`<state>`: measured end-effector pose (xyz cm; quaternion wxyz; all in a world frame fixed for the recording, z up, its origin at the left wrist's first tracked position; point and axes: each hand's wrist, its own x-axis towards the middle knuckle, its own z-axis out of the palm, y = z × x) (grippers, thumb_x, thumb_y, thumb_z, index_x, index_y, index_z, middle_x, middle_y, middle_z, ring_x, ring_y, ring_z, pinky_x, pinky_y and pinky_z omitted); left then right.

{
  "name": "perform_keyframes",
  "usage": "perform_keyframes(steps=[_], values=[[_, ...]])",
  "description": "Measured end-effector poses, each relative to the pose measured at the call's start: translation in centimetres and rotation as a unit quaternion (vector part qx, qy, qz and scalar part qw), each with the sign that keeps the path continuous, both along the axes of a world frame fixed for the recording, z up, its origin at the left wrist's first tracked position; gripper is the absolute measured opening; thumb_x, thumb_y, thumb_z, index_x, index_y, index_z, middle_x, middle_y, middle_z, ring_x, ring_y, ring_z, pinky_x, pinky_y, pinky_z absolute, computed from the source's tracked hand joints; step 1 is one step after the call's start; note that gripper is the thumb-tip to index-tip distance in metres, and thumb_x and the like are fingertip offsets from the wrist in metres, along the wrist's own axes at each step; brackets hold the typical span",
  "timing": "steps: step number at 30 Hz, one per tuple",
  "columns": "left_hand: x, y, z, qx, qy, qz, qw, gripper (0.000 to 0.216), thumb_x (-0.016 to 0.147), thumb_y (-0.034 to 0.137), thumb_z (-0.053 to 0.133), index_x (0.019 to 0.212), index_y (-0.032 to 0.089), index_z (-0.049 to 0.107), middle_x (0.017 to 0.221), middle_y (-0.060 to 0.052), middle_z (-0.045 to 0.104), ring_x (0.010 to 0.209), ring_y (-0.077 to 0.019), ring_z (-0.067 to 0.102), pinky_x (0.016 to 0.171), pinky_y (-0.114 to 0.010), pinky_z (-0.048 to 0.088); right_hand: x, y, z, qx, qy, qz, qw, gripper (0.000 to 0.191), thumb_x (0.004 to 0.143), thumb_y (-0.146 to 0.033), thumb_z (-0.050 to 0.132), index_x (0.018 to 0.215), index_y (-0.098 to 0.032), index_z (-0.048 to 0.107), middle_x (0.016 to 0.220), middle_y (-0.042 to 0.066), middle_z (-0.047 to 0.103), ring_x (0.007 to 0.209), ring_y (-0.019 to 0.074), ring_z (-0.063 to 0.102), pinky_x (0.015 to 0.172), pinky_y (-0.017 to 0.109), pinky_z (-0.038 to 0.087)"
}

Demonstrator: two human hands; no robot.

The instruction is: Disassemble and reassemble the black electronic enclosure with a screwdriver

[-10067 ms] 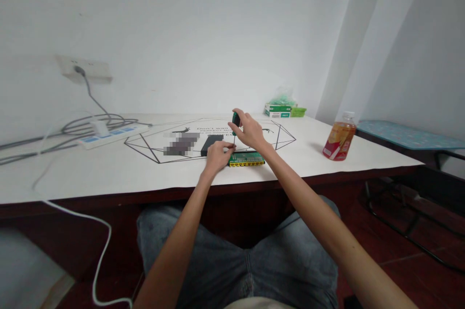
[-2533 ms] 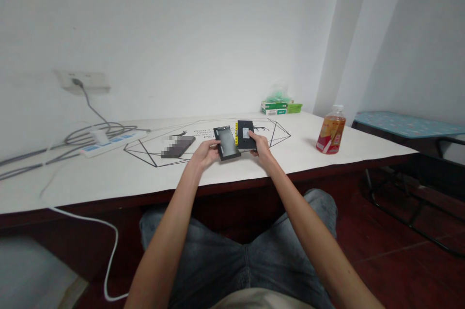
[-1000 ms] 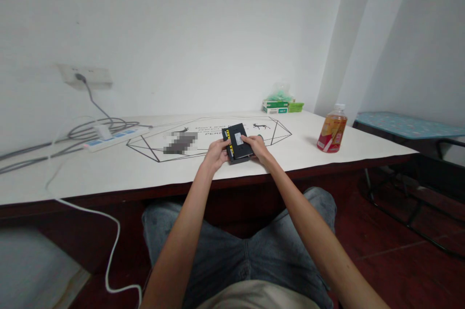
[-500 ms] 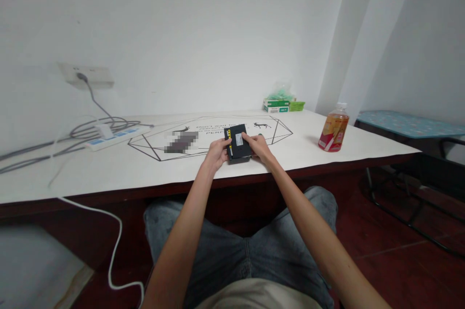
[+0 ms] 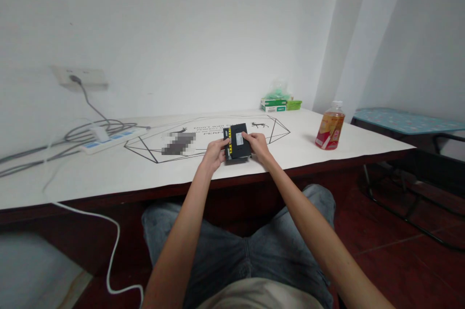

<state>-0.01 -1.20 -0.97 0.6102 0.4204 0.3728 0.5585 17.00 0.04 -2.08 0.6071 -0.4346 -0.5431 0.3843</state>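
Both hands hold a black router (image 5: 239,150), a flat box with a row of yellow ports along its left edge and a white label on the face turned up. My left hand (image 5: 215,154) grips the port edge, thumb on top. On the opposite side, my right hand (image 5: 258,146) is closed around the edge, with its thumb lying by the label. The router is held just over the front part of the white table (image 5: 174,172); its underside and the fingers beneath it are hidden.
To the right stands a bottle (image 5: 330,127) of amber drink. Green-and-white boxes (image 5: 273,104) sit at the back under a plastic bag. A power strip (image 5: 112,139) with coiled cables lies at left. A white cable (image 5: 115,251) hangs over the table's front edge.
The router has tilted slightly, so more of its yellow port edge shows. Both hands keep their hold. The whole view has shifted a little.
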Motion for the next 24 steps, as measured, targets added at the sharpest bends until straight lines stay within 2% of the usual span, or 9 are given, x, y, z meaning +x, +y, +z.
perform_keyframes(steps=[3, 11, 19, 24], values=[[0.1, 0.0, 0.1, -0.007, -0.003, 0.011, 1.0, 0.015, 0.08, 0.015, 0.077, 0.093, 0.008, 0.072, 0.07, -0.007, 0.073, 0.054, -0.0145, 0.065, 0.052, -0.023, 0.053, 0.0, -0.3, 0.3, -0.008, 0.046, -0.006, 0.999, 0.05, 0.067, -0.062, 0.074, 0.055, -0.021, 0.048, 0.046, -0.007, 0.038, 0.041, 0.0079, 0.036, 0.038, 0.023, 0.027], [0.2, -0.4, 0.1, 0.009, 0.011, -0.007, 1.0, 0.025, 0.079, 0.021, 0.081, 0.099, 0.009, 0.073, 0.075, -0.008, 0.075, 0.053, -0.0141, 0.066, 0.053, -0.024, 0.055, -0.2, -0.8, 0.5, -0.019, 0.02, 0.016, 0.999, 0.046, 0.07, -0.055, 0.073, 0.053, -0.022, 0.045, 0.044, -0.007, 0.036, 0.04, 0.0077, 0.034, 0.038, 0.023, 0.024], [0.3, -0.8, 0.3, 0.007, 0.023, -0.006, 1.0, 0.032, 0.077, 0.022, 0.084, 0.105, 0.009, 0.073, 0.076, -0.009, 0.075, 0.054, -0.0149, 0.066, 0.051, -0.024, 0.054, 0.0, -0.4, 0.0, 0.0, -0.03, 0.023, 0.999, 0.051, 0.068, -0.066, 0.07, 0.056, -0.021, 0.05, 0.046, -0.007, 0.038, 0.043, 0.0087, 0.036, 0.041, 0.024, 0.026], [0.4, -1.0, 0.5, 0.008, 0.027, -0.011, 1.0, 0.023, 0.082, 0.018, 0.078, 0.103, 0.008, 0.073, 0.071, -0.006, 0.073, 0.051, -0.0133, 0.063, 0.05, -0.023, 0.053, 0.1, -0.2, -0.3, 0.019, -0.061, 0.024, 0.998, 0.056, 0.068, -0.074, 0.067, 0.058, -0.021, 0.052, 0.046, -0.007, 0.039, 0.042, 0.0086, 0.037, 0.042, 0.024, 0.027]])
